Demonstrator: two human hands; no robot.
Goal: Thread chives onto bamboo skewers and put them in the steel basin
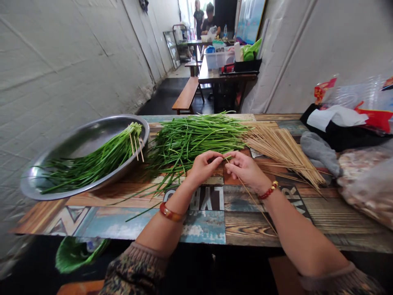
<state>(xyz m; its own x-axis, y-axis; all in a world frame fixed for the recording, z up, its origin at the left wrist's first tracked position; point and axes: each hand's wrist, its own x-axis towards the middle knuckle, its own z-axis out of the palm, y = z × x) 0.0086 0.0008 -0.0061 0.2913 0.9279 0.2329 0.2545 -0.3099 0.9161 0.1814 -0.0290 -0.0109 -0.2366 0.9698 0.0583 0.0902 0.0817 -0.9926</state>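
My left hand (205, 166) is closed in a pinch, its fingertips meeting those of my right hand over the table. Between them shows a small green chive end (227, 157); the rest of that stalk is hidden. My right hand (244, 168) grips a thin bamboo skewer (256, 203), which slants down toward the table's front edge. Just beyond my hands lies a loose heap of green chives (199, 135). A fanned pile of bamboo skewers (282, 153) is to the right. On the left, a metal basin (32, 186) holds chives threaded on skewers (104, 157).
Plastic bags of pale food (367, 178), a grey cloth (319, 149) and red packaging (376, 119) crowd the right side. A green-lined bin (69, 256) sits below the table at left. Farther back are a bench (187, 93), another table with a plastic box (218, 60), and two people.
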